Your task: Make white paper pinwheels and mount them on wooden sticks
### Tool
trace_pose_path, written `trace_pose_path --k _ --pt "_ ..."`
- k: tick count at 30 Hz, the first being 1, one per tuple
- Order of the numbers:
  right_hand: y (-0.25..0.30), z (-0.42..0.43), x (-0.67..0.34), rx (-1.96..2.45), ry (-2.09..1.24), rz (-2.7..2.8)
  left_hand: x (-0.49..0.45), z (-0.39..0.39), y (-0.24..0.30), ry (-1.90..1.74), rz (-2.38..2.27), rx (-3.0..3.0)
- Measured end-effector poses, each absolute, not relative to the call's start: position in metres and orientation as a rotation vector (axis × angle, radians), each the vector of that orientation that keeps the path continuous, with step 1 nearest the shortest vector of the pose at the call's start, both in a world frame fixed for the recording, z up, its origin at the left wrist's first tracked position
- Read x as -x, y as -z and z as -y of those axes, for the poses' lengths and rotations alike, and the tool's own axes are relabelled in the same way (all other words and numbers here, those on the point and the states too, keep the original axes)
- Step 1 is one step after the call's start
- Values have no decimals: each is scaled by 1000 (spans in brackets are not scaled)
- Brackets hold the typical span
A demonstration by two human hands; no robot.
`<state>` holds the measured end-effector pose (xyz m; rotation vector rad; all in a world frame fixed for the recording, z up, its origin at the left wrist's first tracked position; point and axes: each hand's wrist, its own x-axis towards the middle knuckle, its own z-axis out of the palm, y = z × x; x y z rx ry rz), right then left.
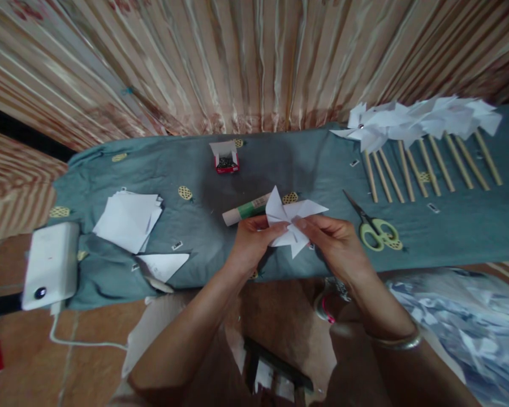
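Between my two hands is a white paper pinwheel (299, 210) with pointed blades, held above the near edge of the cloth-covered table. My left hand (258, 236) pinches its left side, the thumb pressed near the centre. From the right, my right hand (331, 237) grips it the same way, thumb also by the centre. Just behind my left hand lies a glue stick (246, 210) with a green label, partly hidden by the paper. To the right of my right hand rest scissors (377, 230) with light green handles, blades pointing away to the left.
Several finished pinwheels on sticks (424, 121) lie in a row at the back right. A small red box (227, 161) of dark pins stands open. Left are stacked paper squares (129, 217), a folded paper piece (165, 264) and a white device (53, 260) with a cable.
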<state>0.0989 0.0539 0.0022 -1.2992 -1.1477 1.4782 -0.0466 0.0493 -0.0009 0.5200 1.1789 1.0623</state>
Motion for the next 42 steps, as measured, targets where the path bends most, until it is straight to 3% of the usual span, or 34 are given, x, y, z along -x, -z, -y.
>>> trace_pose_path --k 42 --pt "-4 -54 -97 1302 -1508 1049 49 -48 -2 -1003 -1152 -583"
